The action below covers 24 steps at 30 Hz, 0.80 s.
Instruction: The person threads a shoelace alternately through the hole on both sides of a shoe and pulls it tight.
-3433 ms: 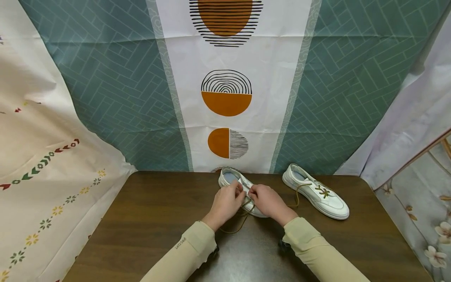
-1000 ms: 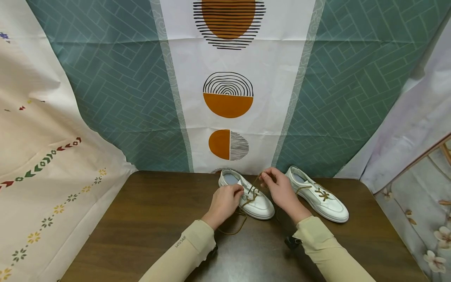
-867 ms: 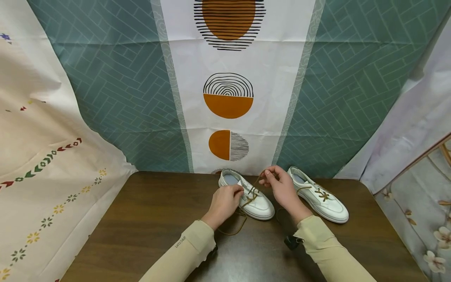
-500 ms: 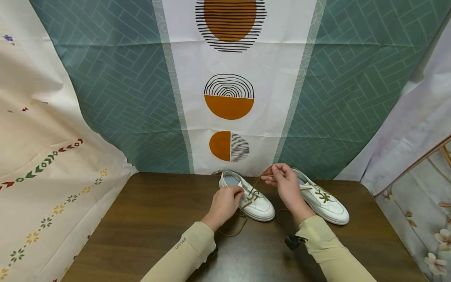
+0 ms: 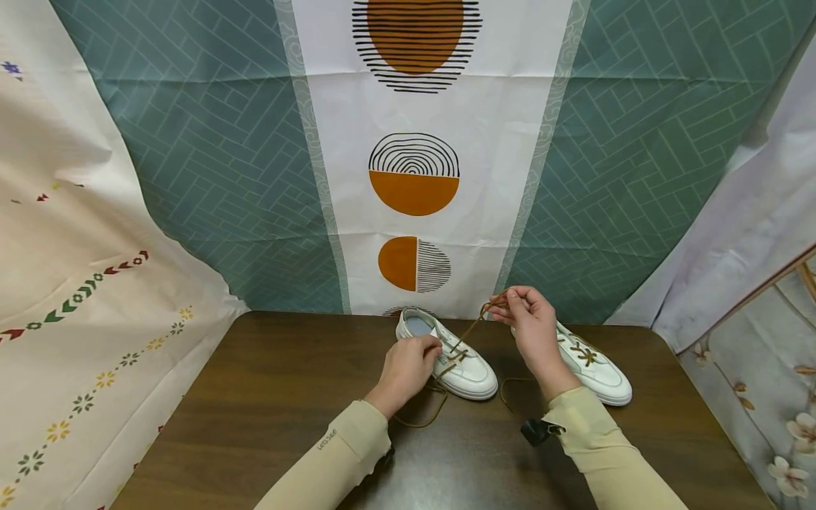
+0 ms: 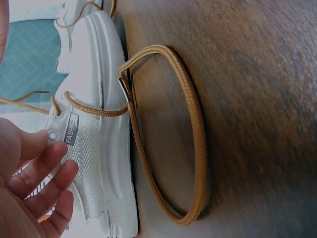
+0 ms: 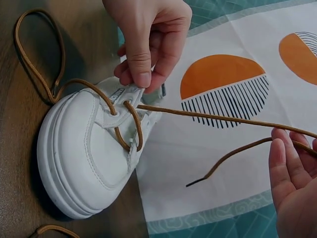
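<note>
A white lace-up shoe (image 5: 472, 379) stands at the table's back, toe to the front right. My left hand (image 5: 408, 365) pinches its eyelet flap between thumb and forefinger, seen up close in the right wrist view, where the other fingers are curled. From the eyelets a brown shoelace (image 7: 223, 118) runs nearly straight to my right hand (image 5: 532, 326), which holds it up and to the right of the shoe. The dark-tipped lace end (image 7: 195, 182) hangs free beside the right fingers. The lace's other length (image 6: 195, 124) loops on the table beside the sole.
A second white shoe (image 5: 605, 379), with its lace crossed over the front, stands at the right, its heel partly behind my right hand. Its loose lace (image 5: 506, 389) trails onto the brown wooden table (image 5: 274, 425). Patterned cloth (image 5: 223, 177) hangs right behind the table's back edge.
From beside the left hand at the eyelets, the right hand has moved right and up, drawing out more lace. The left hand stays on the flap; more of the shoe's front shows.
</note>
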Each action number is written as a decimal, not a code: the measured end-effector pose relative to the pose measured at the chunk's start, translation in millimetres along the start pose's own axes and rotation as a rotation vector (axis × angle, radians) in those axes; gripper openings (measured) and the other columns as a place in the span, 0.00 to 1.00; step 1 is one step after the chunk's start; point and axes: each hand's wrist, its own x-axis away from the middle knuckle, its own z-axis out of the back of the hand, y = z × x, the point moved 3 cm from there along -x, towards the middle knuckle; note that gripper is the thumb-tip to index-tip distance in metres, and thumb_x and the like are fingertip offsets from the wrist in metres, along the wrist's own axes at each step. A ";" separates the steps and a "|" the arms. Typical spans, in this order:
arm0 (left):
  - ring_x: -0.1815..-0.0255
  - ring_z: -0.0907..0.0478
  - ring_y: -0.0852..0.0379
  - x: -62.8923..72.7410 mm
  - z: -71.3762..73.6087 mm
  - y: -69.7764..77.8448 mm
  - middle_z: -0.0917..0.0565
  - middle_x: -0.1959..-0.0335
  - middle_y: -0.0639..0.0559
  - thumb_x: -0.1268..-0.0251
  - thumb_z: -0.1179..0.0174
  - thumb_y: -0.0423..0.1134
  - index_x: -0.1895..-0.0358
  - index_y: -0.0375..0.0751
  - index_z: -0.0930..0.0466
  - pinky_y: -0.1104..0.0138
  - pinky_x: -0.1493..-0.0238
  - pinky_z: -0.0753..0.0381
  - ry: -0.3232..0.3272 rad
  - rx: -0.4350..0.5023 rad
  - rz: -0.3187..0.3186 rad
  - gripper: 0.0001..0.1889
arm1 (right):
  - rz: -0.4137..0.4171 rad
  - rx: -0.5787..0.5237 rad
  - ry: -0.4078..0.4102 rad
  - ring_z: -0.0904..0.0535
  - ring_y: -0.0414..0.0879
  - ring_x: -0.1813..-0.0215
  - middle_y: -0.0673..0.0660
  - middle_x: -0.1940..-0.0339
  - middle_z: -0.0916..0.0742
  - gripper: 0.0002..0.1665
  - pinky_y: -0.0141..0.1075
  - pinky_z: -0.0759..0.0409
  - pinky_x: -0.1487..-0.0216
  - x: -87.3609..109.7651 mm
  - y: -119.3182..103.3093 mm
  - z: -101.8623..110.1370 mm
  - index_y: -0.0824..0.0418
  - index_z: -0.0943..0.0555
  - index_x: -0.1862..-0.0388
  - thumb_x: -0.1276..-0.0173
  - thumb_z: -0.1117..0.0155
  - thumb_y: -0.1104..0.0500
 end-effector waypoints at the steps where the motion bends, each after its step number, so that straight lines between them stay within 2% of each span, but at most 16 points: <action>1: 0.68 0.19 0.62 -0.1 0.1 0.0 0.14 0.67 0.63 0.36 0.42 0.48 0.60 0.58 0.16 0.66 0.70 0.23 0.000 -0.001 0.000 0.07 | 0.002 0.008 0.002 0.14 0.50 0.62 0.61 0.63 0.14 0.20 0.37 0.17 0.59 0.0 -0.2 0.3 0.73 0.30 0.57 0.28 0.49 0.54; 12: 0.68 0.19 0.62 0.0 -0.2 -0.4 0.14 0.67 0.63 0.37 0.41 0.47 0.60 0.57 0.15 0.66 0.70 0.23 -0.004 0.005 0.002 0.07 | 0.003 0.024 0.001 0.14 0.50 0.61 0.59 0.63 0.14 0.20 0.37 0.17 0.59 0.8 -0.2 -1.2 0.73 0.29 0.57 0.28 0.49 0.54; 17: 0.68 0.19 0.63 -0.1 -0.8 -2.0 0.14 0.66 0.64 0.37 0.41 0.46 0.60 0.57 0.15 0.67 0.71 0.24 -0.008 0.013 -0.005 0.07 | -0.013 0.064 -0.027 0.14 0.49 0.61 0.64 0.62 0.15 0.21 0.39 0.17 0.58 -4.4 4.6 -5.0 0.74 0.29 0.54 0.28 0.49 0.54; 20: 0.68 0.20 0.65 0.4 -0.3 -2.9 0.15 0.66 0.64 0.37 0.41 0.46 0.60 0.57 0.16 0.68 0.69 0.23 -0.020 0.026 -0.014 0.06 | -0.022 0.112 -0.081 0.15 0.51 0.57 0.68 0.56 0.17 0.21 0.39 0.17 0.56 -10.1 10.1 -9.6 0.73 0.29 0.50 0.27 0.50 0.54; 24: 0.68 0.21 0.67 1.7 1.9 -3.0 0.15 0.65 0.65 0.37 0.41 0.45 0.59 0.55 0.16 0.69 0.67 0.23 -0.044 0.047 -0.027 0.07 | -0.032 0.220 -0.213 0.21 0.56 0.44 0.69 0.44 0.20 0.23 0.40 0.21 0.48 -14.5 24.7 -17.5 0.71 0.32 0.40 0.27 0.50 0.55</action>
